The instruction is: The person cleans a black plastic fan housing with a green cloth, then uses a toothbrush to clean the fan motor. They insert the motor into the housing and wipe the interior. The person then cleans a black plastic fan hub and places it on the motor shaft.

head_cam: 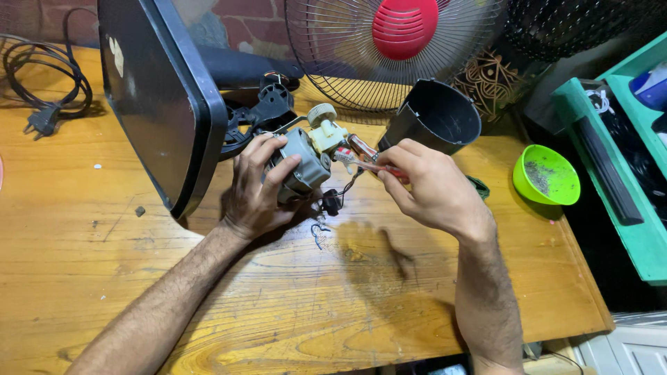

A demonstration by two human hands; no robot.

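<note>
My left hand [256, 191] grips a grey fan motor [303, 163] with a cream gear housing [325, 132] on top, held just above the wooden table [208, 298]. My right hand [425, 186] pinches a thin red-handled tool [361, 161] whose tip points at the motor's right side. Dark wires with a small black connector [331, 203] hang below the motor. The tool's handle is mostly hidden inside my fingers.
A black fan base [160, 97] lies tilted at the left. A wire fan guard with a red hub [404, 28] stands behind, a black plastic cover [438, 117] beside it. A green bowl [546, 176] sits right, a teal tray [625, 160] beyond. A power cord [45, 83] coils far left.
</note>
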